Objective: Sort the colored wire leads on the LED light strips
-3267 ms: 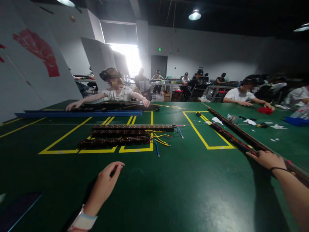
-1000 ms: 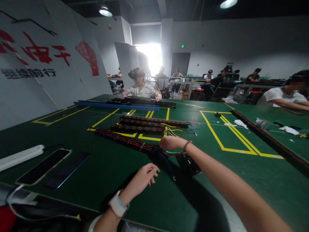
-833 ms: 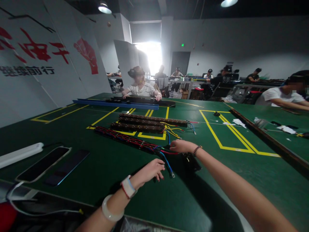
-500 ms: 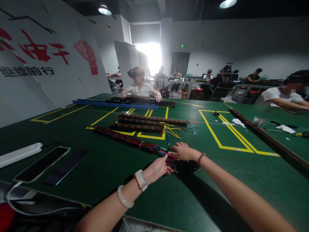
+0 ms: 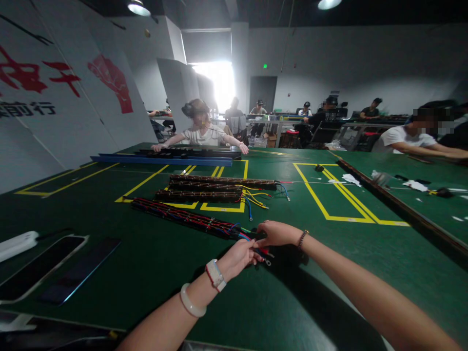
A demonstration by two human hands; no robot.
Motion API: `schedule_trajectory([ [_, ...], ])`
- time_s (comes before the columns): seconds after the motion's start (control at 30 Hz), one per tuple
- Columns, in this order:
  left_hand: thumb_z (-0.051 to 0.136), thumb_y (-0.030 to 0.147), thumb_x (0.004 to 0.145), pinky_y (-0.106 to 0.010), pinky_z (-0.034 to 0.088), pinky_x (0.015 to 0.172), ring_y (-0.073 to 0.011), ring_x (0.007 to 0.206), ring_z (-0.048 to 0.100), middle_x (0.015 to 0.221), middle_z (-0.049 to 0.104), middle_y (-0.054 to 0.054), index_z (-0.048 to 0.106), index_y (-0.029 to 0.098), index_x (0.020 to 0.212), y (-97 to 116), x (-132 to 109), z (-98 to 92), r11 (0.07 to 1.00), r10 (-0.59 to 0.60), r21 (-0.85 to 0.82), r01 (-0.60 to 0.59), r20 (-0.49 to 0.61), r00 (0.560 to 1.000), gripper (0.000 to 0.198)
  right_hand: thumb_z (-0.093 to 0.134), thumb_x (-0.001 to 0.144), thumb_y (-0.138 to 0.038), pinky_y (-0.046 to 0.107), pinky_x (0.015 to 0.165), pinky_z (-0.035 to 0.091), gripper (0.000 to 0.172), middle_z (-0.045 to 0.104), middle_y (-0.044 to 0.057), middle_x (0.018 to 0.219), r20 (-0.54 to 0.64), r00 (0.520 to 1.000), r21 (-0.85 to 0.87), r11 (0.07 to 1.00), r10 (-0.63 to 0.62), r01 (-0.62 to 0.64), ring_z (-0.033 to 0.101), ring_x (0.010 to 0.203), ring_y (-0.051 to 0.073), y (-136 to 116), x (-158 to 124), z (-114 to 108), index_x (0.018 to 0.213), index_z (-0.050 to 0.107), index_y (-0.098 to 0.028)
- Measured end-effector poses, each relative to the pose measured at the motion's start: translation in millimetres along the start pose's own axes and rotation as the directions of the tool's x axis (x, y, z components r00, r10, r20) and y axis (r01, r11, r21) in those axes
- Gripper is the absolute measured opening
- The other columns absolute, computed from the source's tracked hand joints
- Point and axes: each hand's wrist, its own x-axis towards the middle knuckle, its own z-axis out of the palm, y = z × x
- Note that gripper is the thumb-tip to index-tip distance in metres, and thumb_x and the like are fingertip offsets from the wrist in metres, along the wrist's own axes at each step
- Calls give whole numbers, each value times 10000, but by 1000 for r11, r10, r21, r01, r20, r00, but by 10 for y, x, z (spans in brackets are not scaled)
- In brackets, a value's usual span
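A long black wiring harness [image 5: 183, 214] with red and blue wires lies slantwise on the green table [image 5: 164, 273]. My left hand [image 5: 239, 253] is closed around the loose wires at its near right end. Metal ring terminals [image 5: 268, 262] stick out past the fingers. My right hand [image 5: 276, 234] meets the left at the same wires, thumb and fingers pinched together; the exact strand between them is hidden. Just beyond lie more dark harnesses [image 5: 199, 195] with yellow and blue leads [image 5: 250, 209] ending in terminals.
Two phones [image 5: 80, 270] and a white power strip [image 5: 18, 245] lie at the left. A blue channel [image 5: 164, 159] is at the far edge, before a co-worker [image 5: 201, 126]. A long dark bar [image 5: 395, 200] and white scraps [image 5: 351, 179] are on the right. Yellow tape marks the table.
My view has turned slightly right. My right hand's fingers have drawn in to a pinch against my left hand. The co-worker opposite has spread both arms wider.
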Motion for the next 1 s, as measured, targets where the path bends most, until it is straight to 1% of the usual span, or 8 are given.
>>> schedule_trajectory([
  [0.13, 528, 211, 868, -183, 322, 457, -63, 470, 508, 650, 614, -25, 556, 110, 832, 20, -38, -47, 1000, -28, 2, 28, -20, 999, 111, 515, 889, -385, 227, 555, 403, 315, 710, 87, 856, 56, 996, 114, 992, -63, 56, 626, 679, 165, 115, 36, -45, 1024, 683, -155],
  [0.2, 547, 202, 852, -172, 257, 417, -33, 416, 430, 634, 600, -13, 548, 112, 818, 42, -60, -94, 998, -52, 22, 52, 15, 999, 96, 511, 880, -255, 212, 548, 399, 241, 713, 57, 809, 67, 996, 133, 990, -64, 55, 622, 636, 141, 173, 75, -61, 1019, 688, -166],
  [0.27, 564, 227, 838, -172, 183, 389, -17, 383, 365, 609, 584, -5, 549, 113, 817, 69, -83, -148, 995, -80, 62, 75, 80, 994, 117, 531, 851, -183, 206, 570, 404, 228, 717, 44, 798, 15, 999, 98, 994, -50, 48, 631, 651, 137, 228, 119, -70, 1003, 700, -179],
  [0.37, 579, 281, 818, -178, 147, 381, -19, 378, 355, 567, 560, 7, 556, 117, 816, 108, -114, -212, 988, -110, 118, 95, 133, 985, 166, 585, 834, -211, 226, 627, 410, 173, 727, 49, 823, -110, 993, -48, 998, -32, 27, 650, 732, 166, 303, 188, -71, 926, 731, -198],
  [0.43, 577, 300, 808, -180, 149, 380, -20, 371, 347, 540, 547, 16, 554, 120, 801, 129, -131, -233, 983, -121, 151, 100, 134, 984, 181, 605, 838, -255, 240, 654, 410, 155, 730, 59, 830, -150, 988, -142, 990, -22, 1, 655, 765, 185, 344, 235, -63, 889, 743, -205],
  [0.7, 597, 353, 791, -192, 130, 381, -18, 359, 320, 558, 576, 15, 534, 137, 762, 159, -140, -232, 955, -202, 254, 156, 167, 965, 227, 569, 879, -253, 298, 810, 387, 176, 721, 93, 863, -181, 983, -240, 970, -7, -38, 645, 843, 209, 385, 342, 31, 900, 729, -184],
  [0.87, 607, 399, 806, -203, 269, 445, -47, 428, 428, 603, 601, -8, 528, 135, 725, 102, -85, -230, 962, -189, 222, 156, 137, 972, 287, 599, 860, -279, 334, 861, 370, 213, 679, 93, 938, -274, 950, -335, 941, -148, 50, 597, 917, 222, 244, 123, 135, 1034, 675, -183],
  [1.0, 612, 377, 811, -218, 311, 493, -81, 494, 498, 664, 631, -39, 533, 131, 775, 50, -62, -242, 978, -172, 144, 149, 158, 972, 261, 488, 912, -288, 331, 861, 380, 281, 649, 83, 991, -300, 898, -288, 928, -323, 237, 566, 911, 194, 88, -149, 252, 1150, 612, -203],
])
